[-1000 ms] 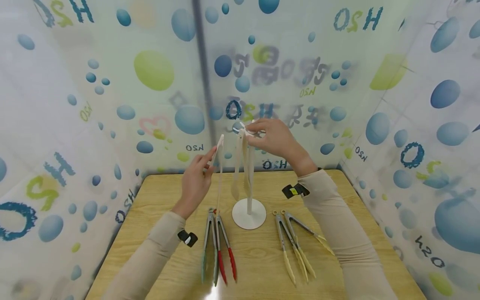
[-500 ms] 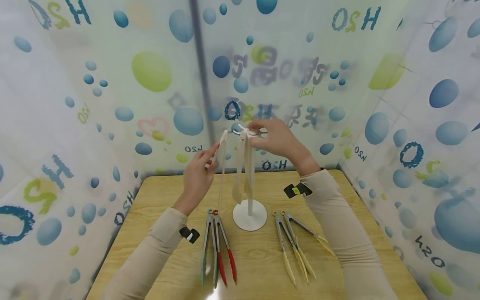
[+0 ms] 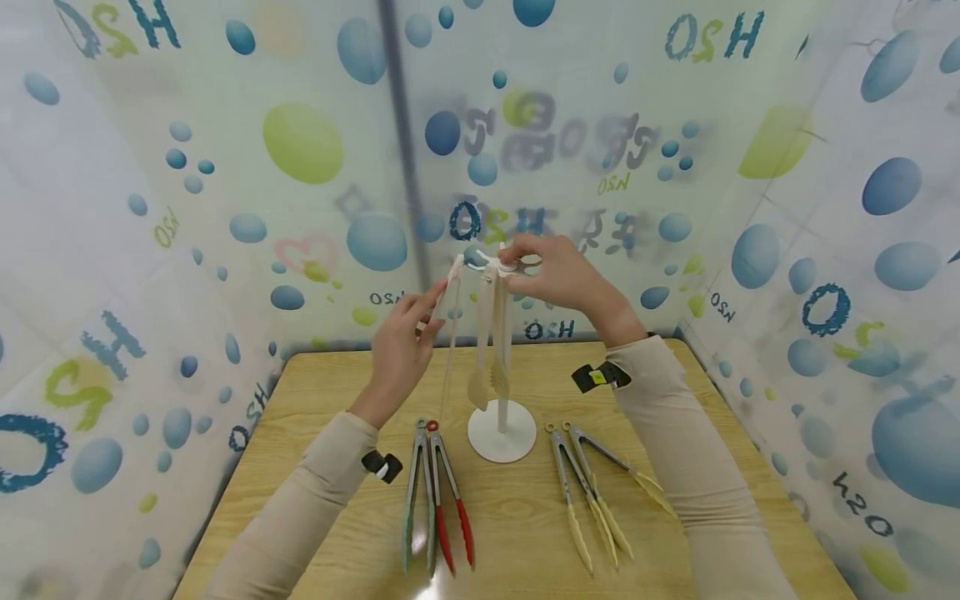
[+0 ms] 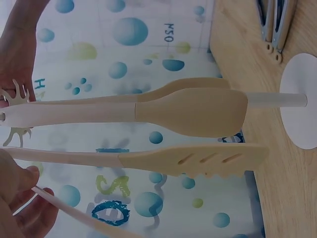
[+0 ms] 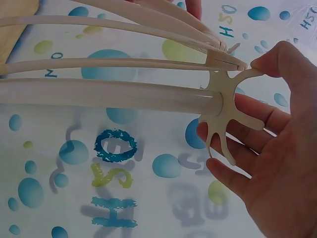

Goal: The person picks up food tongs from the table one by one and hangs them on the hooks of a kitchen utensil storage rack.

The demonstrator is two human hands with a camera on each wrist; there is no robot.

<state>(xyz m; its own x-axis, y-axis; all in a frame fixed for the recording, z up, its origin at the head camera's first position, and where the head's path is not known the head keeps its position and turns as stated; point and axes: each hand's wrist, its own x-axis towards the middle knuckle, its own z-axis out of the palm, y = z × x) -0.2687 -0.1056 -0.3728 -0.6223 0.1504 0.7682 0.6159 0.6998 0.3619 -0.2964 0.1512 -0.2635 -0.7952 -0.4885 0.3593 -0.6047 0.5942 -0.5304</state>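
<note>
Pale slotted tongs (image 3: 455,269) are held upright in the head view, the left hand (image 3: 405,337) pinching them between thumb and fingers, their joined top just beside the hooks of a white utensil stand (image 3: 483,437). The right hand (image 3: 555,271) grips the stand's hooked top. A second pair of pale tongs (image 3: 480,379) hangs there, next to the pole. The stand's round base sits on a light wood-grain table (image 3: 510,525) with bright glare near the front edge. Teal-tipped tongs (image 3: 407,525) and red-tipped tongs (image 3: 464,525) lie on the left of it, two pairs of cream-tipped tongs (image 3: 576,525) on the right. Printed curtains (image 3: 585,67) with blue and green spots enclose the table at the back and both sides; a dark strip runs down the back one. "H2O" repeats across them in blue and green, much of it mirror-reversed, and larger grey characters are too blurred to read. In the left wrist view, the held tongs' arms spread apart, a slotted blade on one, the left fingers around the other; a large blue O and a green 2 show on the curtain beyond. In the right wrist view, the thumb touches one hook's tip while the fingers curl behind the others, and H, 2 and O stand in a column on the curtain.
</note>
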